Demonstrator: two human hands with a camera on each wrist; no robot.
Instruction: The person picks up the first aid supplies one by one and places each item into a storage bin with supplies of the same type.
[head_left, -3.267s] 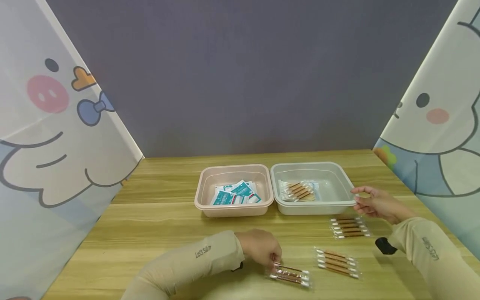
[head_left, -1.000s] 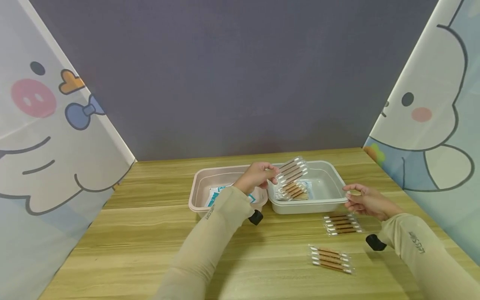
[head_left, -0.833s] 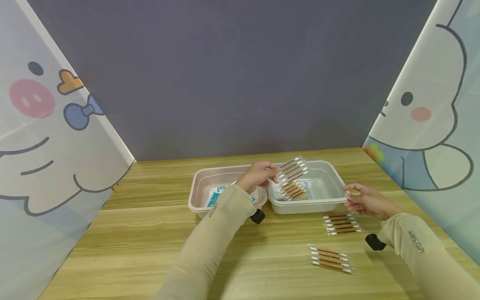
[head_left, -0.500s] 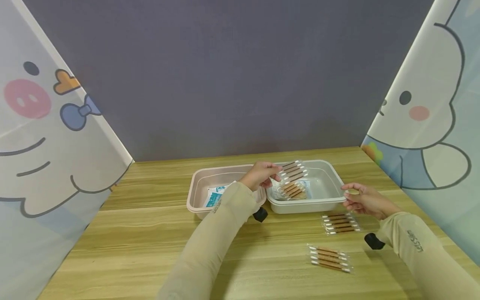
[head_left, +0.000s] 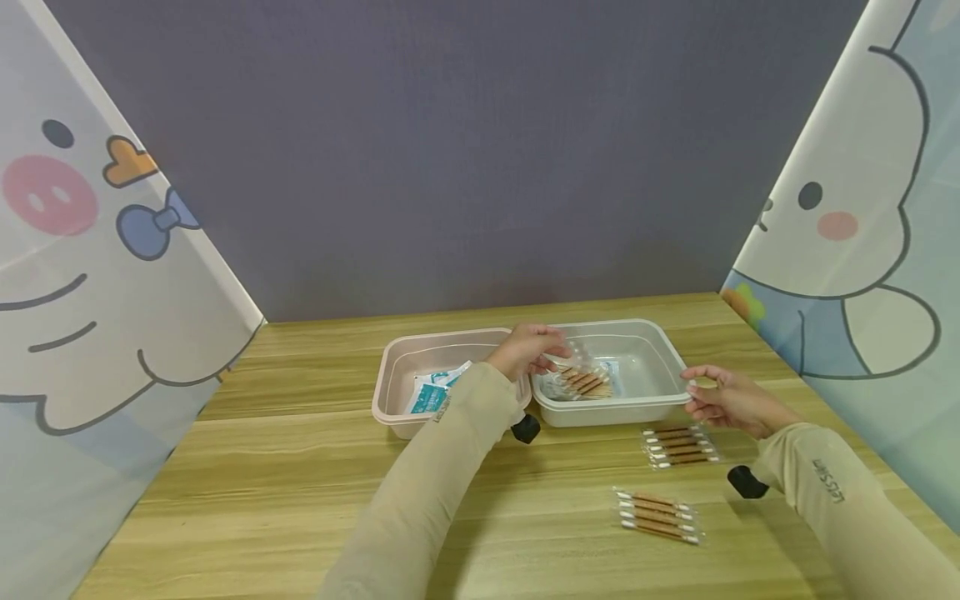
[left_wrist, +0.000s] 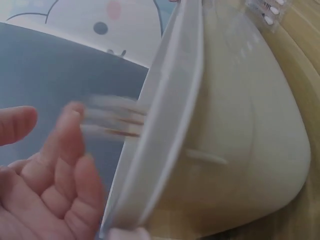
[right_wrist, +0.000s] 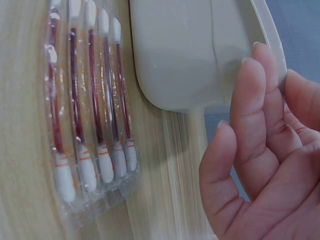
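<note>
My left hand (head_left: 525,350) hovers over the left side of the pale grey plastic bin (head_left: 651,410). In the left wrist view its thumb and fingers (left_wrist: 70,135) stand apart, and a blurred pack of cotton swabs (left_wrist: 115,120) is just beyond the fingertips, at the bin's rim. Inside the bin lies a heap of packed swabs (head_left: 588,383) with brown sticks. My right hand (head_left: 738,402) pinches the bin's right front corner rim between thumb and fingers. Below that hand, a clear sachet of dark-stick swabs (right_wrist: 92,105) lies on the table.
Left of the grey bin stands a pink bin (head_left: 390,396) holding teal-and-white packets (head_left: 429,397), partly covered by my left sleeve. Another swab sachet (head_left: 657,517) lies nearer me on the wooden table (head_left: 300,467). A dark panel (head_left: 480,150) rises behind.
My left hand lifted a swab sachet from the near table, carried it over the grey bin, and has let it go there. The right hand kept its hold on the rim.
</note>
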